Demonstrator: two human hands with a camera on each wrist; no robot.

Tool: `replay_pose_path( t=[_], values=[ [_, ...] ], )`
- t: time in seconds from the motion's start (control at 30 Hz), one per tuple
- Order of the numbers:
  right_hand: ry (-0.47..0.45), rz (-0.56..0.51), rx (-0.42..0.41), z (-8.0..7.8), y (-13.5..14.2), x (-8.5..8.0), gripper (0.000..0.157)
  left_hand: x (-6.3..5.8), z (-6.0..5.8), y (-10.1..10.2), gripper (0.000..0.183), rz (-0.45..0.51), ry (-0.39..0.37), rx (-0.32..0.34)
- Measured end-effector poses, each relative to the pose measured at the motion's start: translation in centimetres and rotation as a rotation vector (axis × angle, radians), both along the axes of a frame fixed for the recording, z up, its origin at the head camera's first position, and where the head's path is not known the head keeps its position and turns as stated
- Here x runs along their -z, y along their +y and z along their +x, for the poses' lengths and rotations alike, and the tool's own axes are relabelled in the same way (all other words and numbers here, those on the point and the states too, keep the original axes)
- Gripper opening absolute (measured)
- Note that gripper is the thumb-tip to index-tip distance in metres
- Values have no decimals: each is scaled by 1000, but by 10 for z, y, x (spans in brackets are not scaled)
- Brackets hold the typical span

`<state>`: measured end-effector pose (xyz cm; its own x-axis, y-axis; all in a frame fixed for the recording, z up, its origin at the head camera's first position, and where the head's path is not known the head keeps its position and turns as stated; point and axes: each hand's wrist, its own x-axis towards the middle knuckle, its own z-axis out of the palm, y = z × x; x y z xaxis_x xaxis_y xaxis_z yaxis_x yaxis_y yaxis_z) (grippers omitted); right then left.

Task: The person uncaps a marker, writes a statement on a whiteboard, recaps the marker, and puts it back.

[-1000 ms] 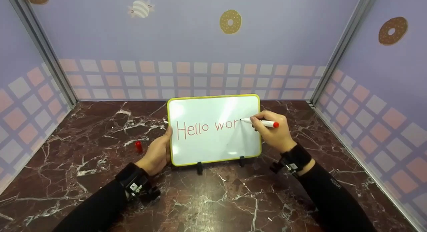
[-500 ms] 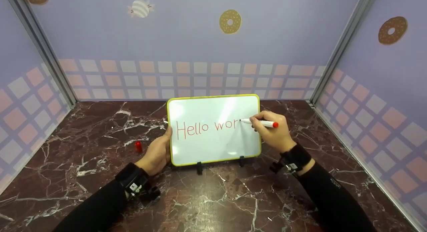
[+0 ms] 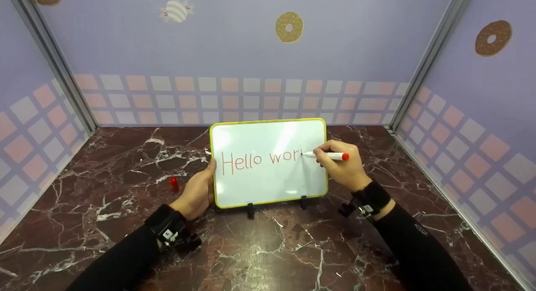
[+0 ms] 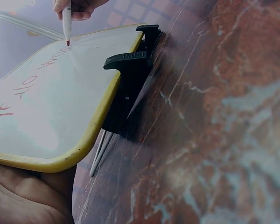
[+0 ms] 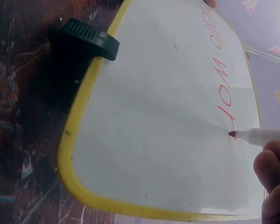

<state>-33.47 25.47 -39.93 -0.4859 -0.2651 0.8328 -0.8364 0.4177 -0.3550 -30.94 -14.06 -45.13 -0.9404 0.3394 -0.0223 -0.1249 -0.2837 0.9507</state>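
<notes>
A yellow-framed whiteboard [image 3: 259, 184] leans in a black stand [image 3: 251, 210], with red letters reading "Hello wor" and a short stroke just after them. My left hand [image 3: 197, 192] grips the board's left edge, thumb at the front rim and fingers mostly hidden behind. Between the thumb and fingers of my right hand [image 3: 345, 167], I pinch a white marker [image 3: 336, 155] with a red end. In the right wrist view its dark red tip [image 5: 233, 134] meets the board at the new stroke.
A red marker cap [image 3: 174, 184] stands on the dark marbled table [image 3: 125, 224], left of the board and near my left hand. Patterned panels [image 3: 234, 98] close off the back and both sides.
My right hand has brought the marker tip slightly downward, and part of a new red stroke shows right of the "r". The left hand and the whiteboard have stayed put.
</notes>
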Motion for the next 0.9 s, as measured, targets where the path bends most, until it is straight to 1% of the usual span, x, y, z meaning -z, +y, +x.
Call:
replay_pose_path(
  t=[0.5,0.7,0.9],
  values=[
    [-26,8,6,0,-1,0,19,0,0,1,74,16,-19,-19],
    [-1,39,9,1,0,0,18,0,0,2,73,17,-14,-13],
    [-2,31,4,1,0,0,19,1,-1,1,76,8,-2,-11]
  ],
)
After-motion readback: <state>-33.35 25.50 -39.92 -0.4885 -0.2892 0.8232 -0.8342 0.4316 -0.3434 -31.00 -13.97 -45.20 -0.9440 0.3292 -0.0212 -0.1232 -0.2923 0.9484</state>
